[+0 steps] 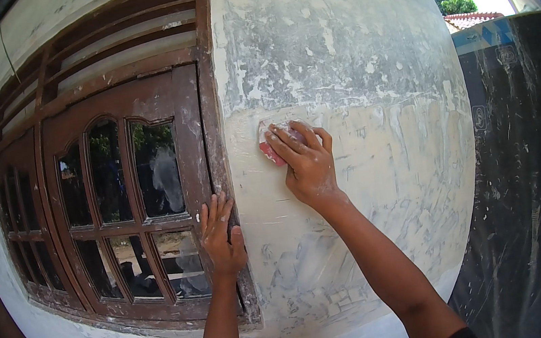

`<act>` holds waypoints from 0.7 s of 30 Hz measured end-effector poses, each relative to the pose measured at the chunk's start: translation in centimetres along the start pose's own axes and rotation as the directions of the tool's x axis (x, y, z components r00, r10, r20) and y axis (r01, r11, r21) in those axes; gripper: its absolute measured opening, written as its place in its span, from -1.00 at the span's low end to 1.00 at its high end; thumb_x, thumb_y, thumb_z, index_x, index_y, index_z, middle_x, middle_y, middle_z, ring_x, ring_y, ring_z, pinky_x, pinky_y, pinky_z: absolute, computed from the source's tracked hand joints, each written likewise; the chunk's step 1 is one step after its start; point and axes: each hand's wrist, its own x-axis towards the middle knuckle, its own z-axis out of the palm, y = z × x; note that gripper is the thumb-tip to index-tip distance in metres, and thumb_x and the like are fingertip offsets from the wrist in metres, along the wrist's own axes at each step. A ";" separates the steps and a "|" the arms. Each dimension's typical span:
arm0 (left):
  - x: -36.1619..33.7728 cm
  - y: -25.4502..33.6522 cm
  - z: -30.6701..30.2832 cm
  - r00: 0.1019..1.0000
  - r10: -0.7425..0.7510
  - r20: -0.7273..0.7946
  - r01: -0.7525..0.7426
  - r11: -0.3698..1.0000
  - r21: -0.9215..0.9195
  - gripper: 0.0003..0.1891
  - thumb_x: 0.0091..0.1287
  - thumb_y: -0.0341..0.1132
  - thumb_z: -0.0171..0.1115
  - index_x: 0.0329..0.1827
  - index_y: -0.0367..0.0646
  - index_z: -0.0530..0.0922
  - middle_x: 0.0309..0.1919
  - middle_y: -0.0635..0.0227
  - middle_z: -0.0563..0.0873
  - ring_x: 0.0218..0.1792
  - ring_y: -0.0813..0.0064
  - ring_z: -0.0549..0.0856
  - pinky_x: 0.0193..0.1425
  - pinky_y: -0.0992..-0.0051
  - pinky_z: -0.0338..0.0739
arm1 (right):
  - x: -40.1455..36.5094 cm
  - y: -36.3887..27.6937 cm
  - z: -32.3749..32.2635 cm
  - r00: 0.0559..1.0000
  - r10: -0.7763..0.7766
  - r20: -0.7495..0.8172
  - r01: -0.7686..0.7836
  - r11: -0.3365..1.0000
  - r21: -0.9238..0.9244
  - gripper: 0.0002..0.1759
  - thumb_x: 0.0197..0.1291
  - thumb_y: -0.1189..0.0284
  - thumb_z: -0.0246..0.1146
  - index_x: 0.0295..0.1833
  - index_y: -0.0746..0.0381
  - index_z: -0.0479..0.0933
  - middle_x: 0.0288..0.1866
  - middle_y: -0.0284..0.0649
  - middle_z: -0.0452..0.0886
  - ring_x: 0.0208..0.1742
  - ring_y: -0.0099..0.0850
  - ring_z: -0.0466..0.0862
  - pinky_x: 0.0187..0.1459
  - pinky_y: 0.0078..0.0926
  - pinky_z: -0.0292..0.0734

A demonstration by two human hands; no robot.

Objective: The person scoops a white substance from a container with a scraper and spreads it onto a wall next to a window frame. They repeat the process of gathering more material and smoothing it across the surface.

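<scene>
My right hand (309,164) presses a red, dust-whitened piece of what looks like sandpaper (272,151) against the plastered wall (381,175). Its fingers are bent over the piece, and part of it is hidden beneath them. Lower and to the left, my left hand (221,237) lies with fingers stretched out on the right edge of the brown wooden window (191,138), holding nothing. Around the right hand the wall is cream and patchy, with grey, scraped plaster above it.
Glass panes (158,170) fill the window, with wooden slats (124,44) above. Past the wall's right edge stands a tall dark sheet (518,177) with white streaks. A tree (454,2) and a tiled roof (471,19) show behind it.
</scene>
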 end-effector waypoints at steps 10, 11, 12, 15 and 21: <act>0.0 0.0 0.2 1.000 0.010 -0.011 -0.009 1.000 0.007 -0.40 0.59 -0.01 -0.08 0.25 -0.44 0.64 0.31 -0.21 0.65 0.46 -0.18 0.52 0.65 -0.10 0.10 | -11.8 -2.4 -4.4 0.993 0.059 0.102 -0.064 0.997 0.050 -0.33 -0.02 0.68 0.27 0.29 0.08 0.68 0.29 -0.34 0.73 0.35 -0.18 0.58 0.39 -0.06 0.20; 0.0 -0.1 0.2 1.000 0.010 -0.011 -0.010 1.000 0.006 -0.40 0.59 -0.01 -0.08 0.25 -0.44 0.64 0.31 -0.21 0.65 0.46 -0.18 0.52 0.65 -0.10 0.10 | -10.5 -2.0 -4.5 0.993 0.059 0.102 -0.064 0.997 0.050 -0.33 -0.02 0.68 0.27 0.29 0.08 0.68 0.29 -0.34 0.73 0.35 -0.18 0.58 0.39 -0.06 0.20; 0.0 -0.1 0.3 1.000 0.007 -0.013 -0.007 1.000 0.006 -0.39 0.59 -0.01 -0.08 0.25 -0.44 0.64 0.31 -0.21 0.65 0.46 -0.17 0.52 0.65 -0.10 0.10 | -8.7 -1.5 -4.4 0.997 0.068 0.048 -0.071 0.996 0.052 -0.32 -0.02 0.69 0.26 0.30 0.08 0.67 0.29 -0.34 0.73 0.35 -0.17 0.58 0.39 -0.07 0.20; -0.1 0.0 0.3 1.000 -0.002 -0.008 0.002 1.000 0.007 -0.39 0.59 0.00 -0.07 0.25 -0.44 0.63 0.31 -0.21 0.64 0.47 -0.17 0.52 0.65 -0.11 0.09 | -3.1 -0.3 -3.6 0.996 0.061 -0.066 -0.057 0.996 0.064 -0.31 0.00 0.73 0.22 0.32 0.09 0.66 0.28 -0.32 0.73 0.34 -0.17 0.58 0.39 -0.10 0.21; 0.0 -0.1 0.1 1.000 0.001 0.000 -0.001 1.000 0.011 -0.41 0.59 -0.03 -0.04 0.26 -0.44 0.63 0.31 -0.21 0.65 0.46 -0.17 0.52 0.65 -0.12 0.09 | -0.7 0.9 -0.7 1.000 0.006 -0.002 -0.005 0.998 0.064 -0.31 0.00 0.74 0.23 0.30 0.06 0.66 0.30 -0.28 0.72 0.37 -0.18 0.58 0.41 -0.09 0.21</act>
